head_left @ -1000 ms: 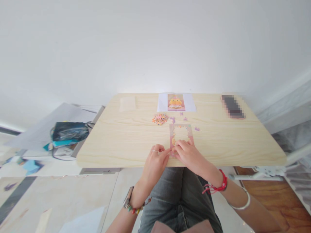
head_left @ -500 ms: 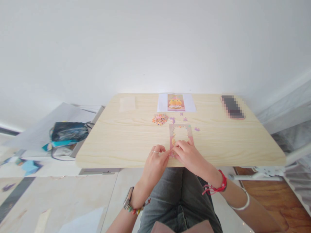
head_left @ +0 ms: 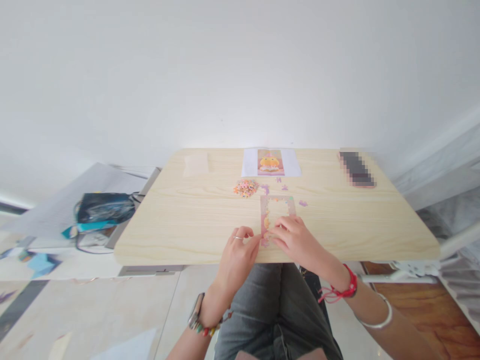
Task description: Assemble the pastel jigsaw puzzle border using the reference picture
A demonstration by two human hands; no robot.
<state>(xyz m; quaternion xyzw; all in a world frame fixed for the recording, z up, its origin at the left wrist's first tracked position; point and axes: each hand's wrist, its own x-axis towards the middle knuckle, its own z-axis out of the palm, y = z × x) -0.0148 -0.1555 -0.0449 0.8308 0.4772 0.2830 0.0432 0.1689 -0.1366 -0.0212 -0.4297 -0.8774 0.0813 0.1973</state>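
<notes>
A partly assembled jigsaw puzzle (head_left: pixel 264 215) lies near the table's front edge. It forms a pinkish border with yellow bits around a bare middle. My left hand (head_left: pixel 240 252) has its fingers curled, with thumb and index fingertip together at the puzzle's lower left corner. From the right, my right hand (head_left: pixel 294 237) reaches over the puzzle's lower part and covers its lower right. Its thumb and index fingertips close in beside the left fingertips; what is between them is too small to make out. Above the puzzle are a purple piece (head_left: pixel 265 189) and a few other loose pieces.
A heap of mixed puzzle pieces (head_left: pixel 246 188) sits left of the loose ones. Behind lies a paper sheet with a printed picture (head_left: pixel 270 162). A clear plastic bag (head_left: pixel 196 165) is at the back left, a phone (head_left: pixel 356 169) at the back right. A wall borders the table.
My right fingertips have shifted slightly right and opened a little from the puzzle's corner. My left hand stays at the corner. The whole view has tilted slightly.
</notes>
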